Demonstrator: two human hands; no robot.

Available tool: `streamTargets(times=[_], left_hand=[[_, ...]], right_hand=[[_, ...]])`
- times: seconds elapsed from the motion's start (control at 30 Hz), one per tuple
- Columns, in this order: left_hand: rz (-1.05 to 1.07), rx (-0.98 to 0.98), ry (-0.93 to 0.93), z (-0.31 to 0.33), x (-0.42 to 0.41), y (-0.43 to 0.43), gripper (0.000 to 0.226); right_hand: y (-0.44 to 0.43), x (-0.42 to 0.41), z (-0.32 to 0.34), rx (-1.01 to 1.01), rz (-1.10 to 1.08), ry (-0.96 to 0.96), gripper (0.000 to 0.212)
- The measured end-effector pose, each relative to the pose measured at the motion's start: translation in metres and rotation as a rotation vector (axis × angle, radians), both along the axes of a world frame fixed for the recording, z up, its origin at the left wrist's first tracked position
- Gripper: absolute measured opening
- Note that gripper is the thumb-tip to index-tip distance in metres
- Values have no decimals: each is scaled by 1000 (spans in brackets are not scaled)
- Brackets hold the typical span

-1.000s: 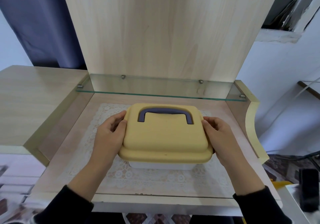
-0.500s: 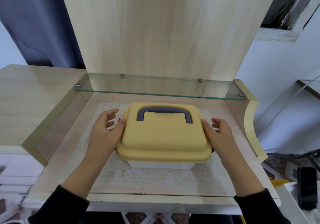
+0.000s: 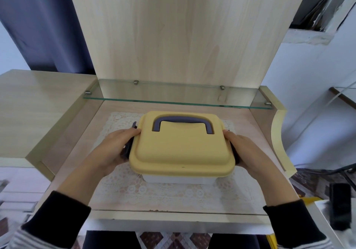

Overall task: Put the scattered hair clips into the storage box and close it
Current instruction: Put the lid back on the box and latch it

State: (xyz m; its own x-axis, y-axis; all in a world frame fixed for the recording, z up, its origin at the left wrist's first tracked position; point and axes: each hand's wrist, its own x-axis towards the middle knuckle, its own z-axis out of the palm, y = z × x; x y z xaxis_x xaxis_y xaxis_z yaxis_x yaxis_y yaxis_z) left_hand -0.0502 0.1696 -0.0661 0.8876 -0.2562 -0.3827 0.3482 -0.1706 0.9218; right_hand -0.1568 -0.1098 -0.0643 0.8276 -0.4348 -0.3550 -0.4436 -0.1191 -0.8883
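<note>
The storage box (image 3: 181, 178) is white with a yellow lid (image 3: 181, 152) and a dark purple handle (image 3: 183, 122) lying flat in the lid's recess. It stands on a white lace mat (image 3: 169, 191) on the desk. The lid sits on the box. My left hand (image 3: 113, 149) grips the dark latch (image 3: 128, 148) on the box's left side. My right hand (image 3: 245, 152) holds the right side, fingers curled around the dark latch there. No hair clips show outside the box.
A glass shelf (image 3: 177, 94) spans the back above the desk, under a tall wooden panel (image 3: 183, 31). A raised wooden top (image 3: 38, 102) lies to the left, a curved side board (image 3: 277, 131) to the right. A dark object (image 3: 340, 206) sits at the lower right.
My hands went from pressing on the lid's sides, with fingers briefly spread, to gripping the dark latches at both sides. The box stays in place.
</note>
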Motion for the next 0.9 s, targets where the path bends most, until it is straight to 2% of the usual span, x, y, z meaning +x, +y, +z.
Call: streamTargets(times=[0.27,0.33,0.47,0.57,0.63,0.73,0.77,0.9], left_hand=[[-30,41,-72,1,0,-10,37],[-34,40,-83,-1,-2,-13,29],[23,-129,-67,-3,-9,-23,26],[-18,-186,-96,-1,-11,-26,29],[-17,-179,-83,-3,-9,-26,39],[34,-114,-68,-8,-5,-23,89],[35,-119,-78,-8,-5,-23,96],[45,-171,-80,-9,-5,-25,89]], right_hand=[[5,4,2,-178,-84,-72,31],[8,4,-1,-175,-93,-76,31],[15,6,-9,-8,-117,-43,39],[17,7,-9,165,-94,-113,38],[17,6,-7,248,-64,-173,39],[16,4,-7,237,-6,-225,47],[16,4,-8,231,0,-234,47],[14,5,-8,248,3,-240,46]])
